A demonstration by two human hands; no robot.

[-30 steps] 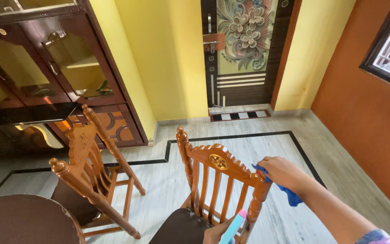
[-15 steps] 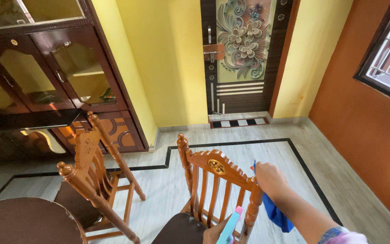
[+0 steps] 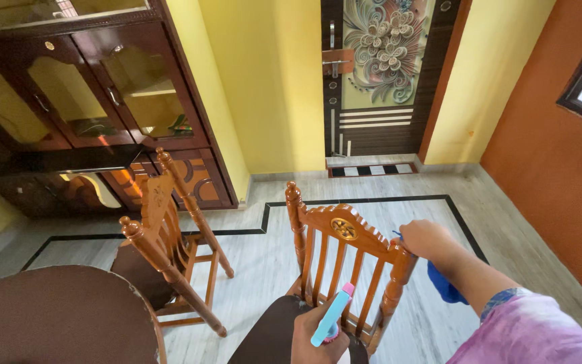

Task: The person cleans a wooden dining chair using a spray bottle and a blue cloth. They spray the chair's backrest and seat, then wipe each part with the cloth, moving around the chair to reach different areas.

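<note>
Hands at the back of a wooden chair

Head view: the right hand (image 3: 426, 241) is closed around a blue cloth (image 3: 444, 283) at the lower right of the frame. It rests at the right post of the wooden chair (image 3: 345, 253), and the cloth hangs down behind this post. The left hand (image 3: 318, 330) is at the bottom centre, just in front of the chair's slats. Its fingers are wrapped around a light blue spray bottle (image 3: 330, 317) with a pink tip, which points up and to the right. A second wooden chair (image 3: 163, 236) stands to the left, tilted, near a dark round table (image 3: 55, 317) in the lower left corner. A dark glass-door cabinet (image 3: 82, 101) fills the upper left, and a decorated door (image 3: 378, 74) is at the upper centre.
</note>
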